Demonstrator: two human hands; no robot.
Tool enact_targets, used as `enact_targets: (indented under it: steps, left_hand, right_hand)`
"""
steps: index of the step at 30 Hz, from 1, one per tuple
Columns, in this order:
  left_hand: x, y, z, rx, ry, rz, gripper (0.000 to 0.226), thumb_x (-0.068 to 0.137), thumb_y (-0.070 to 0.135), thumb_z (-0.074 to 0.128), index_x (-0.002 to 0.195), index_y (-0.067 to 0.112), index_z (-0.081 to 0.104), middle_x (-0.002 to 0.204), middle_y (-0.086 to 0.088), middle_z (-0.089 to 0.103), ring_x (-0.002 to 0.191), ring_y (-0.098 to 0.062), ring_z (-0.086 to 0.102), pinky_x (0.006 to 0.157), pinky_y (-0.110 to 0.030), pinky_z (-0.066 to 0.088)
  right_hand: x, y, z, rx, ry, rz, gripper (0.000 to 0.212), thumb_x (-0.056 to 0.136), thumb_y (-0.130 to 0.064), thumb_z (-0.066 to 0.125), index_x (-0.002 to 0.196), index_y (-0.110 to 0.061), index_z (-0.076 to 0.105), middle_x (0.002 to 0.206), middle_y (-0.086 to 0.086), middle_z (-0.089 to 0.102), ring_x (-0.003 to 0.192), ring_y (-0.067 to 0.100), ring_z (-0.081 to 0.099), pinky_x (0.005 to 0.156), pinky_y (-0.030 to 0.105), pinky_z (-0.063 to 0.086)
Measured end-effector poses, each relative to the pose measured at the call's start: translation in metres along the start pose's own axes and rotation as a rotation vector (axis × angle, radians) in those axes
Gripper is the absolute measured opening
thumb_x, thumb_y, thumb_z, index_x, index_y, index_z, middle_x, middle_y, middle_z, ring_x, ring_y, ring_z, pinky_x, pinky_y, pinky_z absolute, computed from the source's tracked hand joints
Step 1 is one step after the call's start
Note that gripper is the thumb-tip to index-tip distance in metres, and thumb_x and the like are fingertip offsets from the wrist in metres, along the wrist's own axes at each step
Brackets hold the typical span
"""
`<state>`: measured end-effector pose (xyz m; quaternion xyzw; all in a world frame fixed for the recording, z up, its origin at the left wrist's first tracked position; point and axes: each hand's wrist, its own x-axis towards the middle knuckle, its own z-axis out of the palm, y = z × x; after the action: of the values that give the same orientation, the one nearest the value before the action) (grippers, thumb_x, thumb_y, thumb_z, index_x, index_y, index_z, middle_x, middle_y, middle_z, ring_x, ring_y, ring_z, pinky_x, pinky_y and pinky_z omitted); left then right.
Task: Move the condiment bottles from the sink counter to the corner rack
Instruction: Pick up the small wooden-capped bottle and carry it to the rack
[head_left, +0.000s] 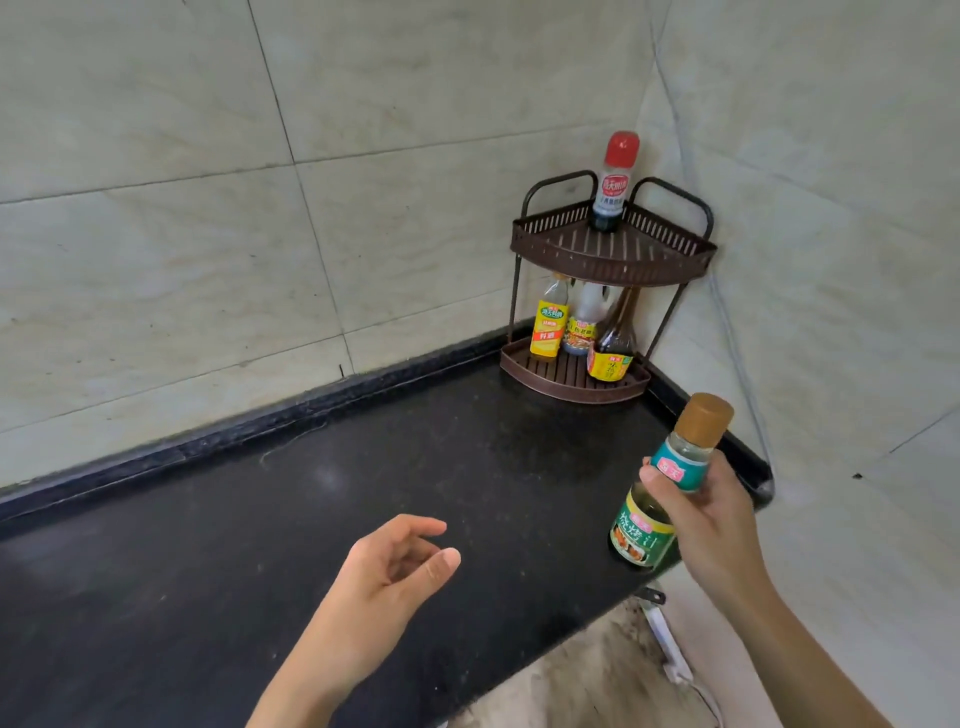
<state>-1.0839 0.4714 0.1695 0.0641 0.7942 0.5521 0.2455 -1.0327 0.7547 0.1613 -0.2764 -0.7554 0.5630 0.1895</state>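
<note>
My right hand (711, 514) grips a green-labelled bottle (649, 530) with a tan cap, held in the air above the counter's right edge, below and in front of the rack. The brown two-tier corner rack (613, 260) stands in the wall corner. On its top tier a red-capped bottle (615, 182) stands upright at the back. Its bottom tier holds a yellow-labelled bottle (549, 325), a pale bottle (584, 325) behind, and a dark bottle (615, 343) leaning. My left hand (395, 566) hovers over the counter with loosely curled fingers, holding nothing.
The black stone counter (260, 545) runs left from the corner, with a raised black lip along the tiled walls (208, 208). Its front right edge drops to a sandy floor (597, 675), where a white strip lies.
</note>
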Motion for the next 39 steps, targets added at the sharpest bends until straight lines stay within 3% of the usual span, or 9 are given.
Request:
enact_targets:
  steps: [5, 8, 11, 14, 18, 23, 26, 30, 39]
  left_hand:
    - [0.045, 0.021, 0.024, -0.011, 0.077, -0.039, 0.017, 0.088, 0.029, 0.069, 0.105, 0.029, 0.066, 0.088, 0.000, 0.075, 0.074, 0.001, 0.066, 0.078, -0.023, 0.050]
    - [0.070, 0.034, 0.047, -0.040, 0.168, -0.072, 0.015, 0.088, 0.027, 0.069, 0.104, 0.028, 0.067, 0.087, 0.000, 0.074, 0.073, 0.001, 0.066, 0.082, -0.027, 0.050]
    - [0.090, 0.048, 0.078, -0.068, 0.254, -0.116, 0.015, 0.089, 0.027, 0.069, 0.103, 0.028, 0.067, 0.085, 0.001, 0.074, 0.070, 0.001, 0.066, 0.083, -0.033, 0.051]
    - [0.105, 0.059, 0.107, -0.092, 0.309, -0.143, 0.016, 0.087, 0.030, 0.072, 0.103, 0.028, 0.068, 0.086, -0.001, 0.076, 0.077, -0.005, 0.070, 0.085, -0.037, 0.053]
    - [0.107, 0.070, 0.132, -0.142, 0.430, -0.190, 0.039, 0.068, 0.051, 0.072, 0.099, 0.028, 0.069, 0.085, -0.005, 0.075, 0.078, -0.013, 0.072, 0.079, -0.038, 0.054]
    - [0.106, 0.068, 0.144, -0.158, 0.550, -0.241, 0.013, 0.087, 0.024, 0.072, 0.099, 0.019, 0.069, 0.082, -0.012, 0.074, 0.068, -0.017, 0.064, 0.084, -0.051, 0.054]
    - [0.108, 0.071, 0.146, -0.173, 0.590, -0.241, 0.026, 0.080, 0.036, 0.072, 0.099, 0.019, 0.070, 0.082, -0.013, 0.074, 0.071, -0.021, 0.064, 0.082, -0.050, 0.055]
    - [0.116, 0.069, 0.147, -0.159, 0.600, -0.240, 0.010, 0.089, 0.017, 0.069, 0.099, 0.017, 0.069, 0.083, -0.015, 0.074, 0.074, -0.026, 0.065, 0.083, -0.052, 0.054]
    - [0.128, 0.068, 0.140, -0.129, 0.561, -0.220, 0.012, 0.089, 0.014, 0.069, 0.101, 0.016, 0.069, 0.085, -0.016, 0.075, 0.078, -0.034, 0.067, 0.081, -0.048, 0.055]
  right_hand:
    - [0.106, -0.037, -0.025, 0.024, -0.027, -0.191, 0.018, 0.088, -0.016, 0.067, 0.101, -0.022, 0.056, 0.092, -0.005, 0.065, 0.075, -0.005, 0.062, 0.069, 0.019, 0.046]
    - [0.185, -0.072, -0.037, 0.090, -0.035, -0.319, 0.023, 0.088, -0.014, 0.068, 0.094, -0.031, 0.055, 0.089, -0.011, 0.063, 0.073, -0.008, 0.060, 0.066, 0.010, 0.046]
    - [0.274, -0.102, -0.044, 0.126, -0.025, -0.414, 0.022, 0.086, -0.016, 0.070, 0.093, -0.029, 0.054, 0.087, -0.012, 0.062, 0.072, -0.006, 0.059, 0.069, 0.013, 0.047]
    - [0.356, -0.115, -0.035, 0.117, -0.058, -0.419, 0.028, 0.083, -0.023, 0.072, 0.103, -0.021, 0.053, 0.091, -0.010, 0.063, 0.076, -0.003, 0.058, 0.071, 0.015, 0.047]
    - [0.425, -0.109, -0.010, 0.065, -0.170, -0.401, 0.041, 0.085, -0.021, 0.071, 0.121, -0.011, 0.054, 0.110, -0.001, 0.063, 0.085, 0.001, 0.060, 0.073, 0.012, 0.047]
    - [0.464, -0.100, 0.007, -0.001, -0.222, -0.364, 0.046, 0.087, -0.022, 0.069, 0.128, -0.012, 0.051, 0.127, 0.006, 0.061, 0.108, 0.014, 0.059, 0.097, 0.035, 0.049]
    - [0.471, -0.099, 0.008, -0.027, -0.228, -0.376, 0.046, 0.088, -0.022, 0.068, 0.128, -0.012, 0.050, 0.130, 0.006, 0.059, 0.109, 0.013, 0.057, 0.094, 0.031, 0.047]
    - [0.472, -0.090, 0.008, -0.149, -0.246, -0.394, 0.052, 0.082, -0.030, 0.074, 0.126, -0.014, 0.052, 0.127, 0.004, 0.061, 0.113, 0.020, 0.059, 0.095, 0.037, 0.047]
    - [0.460, -0.076, 0.008, -0.448, -0.087, -0.411, 0.070, 0.077, -0.024, 0.079, 0.135, -0.013, 0.041, 0.134, 0.012, 0.057, 0.120, 0.037, 0.055, 0.096, 0.047, 0.045]
